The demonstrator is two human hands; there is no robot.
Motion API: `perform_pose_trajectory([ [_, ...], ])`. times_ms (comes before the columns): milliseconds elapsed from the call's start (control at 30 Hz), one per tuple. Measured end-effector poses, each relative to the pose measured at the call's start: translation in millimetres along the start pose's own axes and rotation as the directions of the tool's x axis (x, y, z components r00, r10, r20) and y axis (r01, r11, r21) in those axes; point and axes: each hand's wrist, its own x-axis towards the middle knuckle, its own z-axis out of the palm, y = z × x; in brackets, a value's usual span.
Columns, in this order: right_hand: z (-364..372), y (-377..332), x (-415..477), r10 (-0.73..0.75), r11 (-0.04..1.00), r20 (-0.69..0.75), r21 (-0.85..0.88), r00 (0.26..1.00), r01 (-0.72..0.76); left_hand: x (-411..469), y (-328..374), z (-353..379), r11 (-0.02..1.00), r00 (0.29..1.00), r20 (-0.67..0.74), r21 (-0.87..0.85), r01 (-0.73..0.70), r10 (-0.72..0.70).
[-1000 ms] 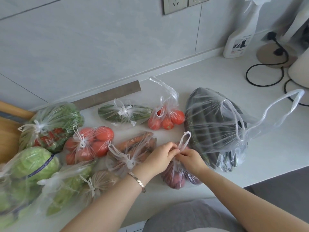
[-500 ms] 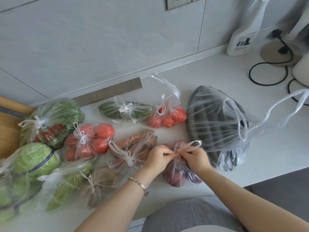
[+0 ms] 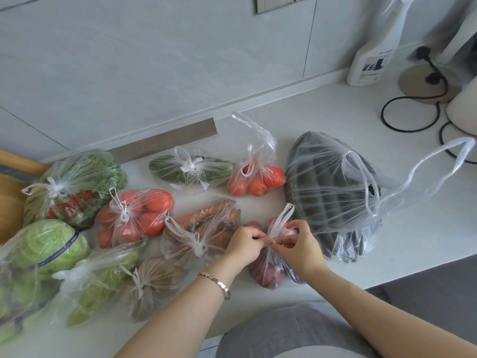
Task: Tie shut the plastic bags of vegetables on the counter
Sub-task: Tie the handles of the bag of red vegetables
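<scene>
Nearest the viewer, a grey garment (image 3: pixel 289 334) fills the bottom edge, and two bare forearms reach forward over it; the left wrist wears a thin metal link bracelet (image 3: pixel 215 281). The left hand (image 3: pixel 244 245) and right hand (image 3: pixel 300 248) meet fingertip to fingertip over the clear plastic bag of reddish-purple vegetables (image 3: pixel 268 279). Each hand pinches the twisted handles at the bag's neck between thumb and curled fingers. The bag's body lies on the white counter (image 3: pixel 402 236) just under and nearer than the grip, by the counter's front edge. One handle loop (image 3: pixel 282 218) stands up just beyond the fingers.

Just left of that bag lies a knotted clear bag of orange carrots (image 3: pixel 209 226), partly behind the left hand. Nearer and further left of it sits a tied bag of brownish round vegetables (image 3: pixel 154 282), then a bag of pale green vegetables (image 3: pixel 100 277) and a bag holding a green cabbage (image 3: pixel 44 244). Left and beyond is a knotted bag of red tomatoes (image 3: pixel 144 213), and beyond that a tied bag of leafy greens and red peppers (image 3: pixel 77 182).

Just right of the held bag, touching the right hand's far side, lies a large clear bag of dark green ribbed vegetables (image 3: pixel 330 197), its long handles (image 3: pixel 426 171) loose. Beyond the held bag sits a smaller bag of red tomatoes (image 3: pixel 258 180) with its handles standing untied, and left of that a knotted bag of green cucumbers (image 3: pixel 191 169).

Far beyond and to the right stand a white spray bottle (image 3: pixel 371 58) and a looping black cable (image 3: pixel 413 112) by the grey tiled wall (image 3: pixel 154 60).
</scene>
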Motion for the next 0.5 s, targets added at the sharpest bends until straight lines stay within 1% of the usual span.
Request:
perform_pose_trajectory([
  [100,7,4,-2,-0.154,0.979,-0.006,-0.134,0.988,0.151,-2,2,-2,0.997,0.999,0.025,-0.063,0.046,-0.044],
  [167,10,6,-2,-0.259,0.939,0.016,-0.229,0.966,0.256,-3,1,-5,0.993,0.998,0.043,-0.101,0.058,-0.054],
  [233,11,10,0,-0.375,0.874,0.056,-0.311,0.926,0.373,-4,-1,-8,0.992,0.997,0.065,-0.119,0.052,-0.044],
  [300,9,11,2,-0.459,0.819,0.108,-0.333,0.882,0.468,-4,-2,-10,0.996,0.997,0.076,-0.083,0.014,-0.008],
  [400,6,13,6,-0.499,0.763,0.195,-0.363,0.845,0.535,-5,-2,-12,0.997,0.994,0.073,0.024,-0.078,0.076],
  [433,6,12,8,-0.514,0.735,0.211,-0.391,0.831,0.554,-6,-2,-12,0.993,0.992,0.072,0.057,-0.106,0.102],
  [500,3,7,9,-0.489,0.659,0.308,-0.482,0.816,0.578,-6,-3,-11,0.981,0.987,0.061,0.113,-0.156,0.150],
])
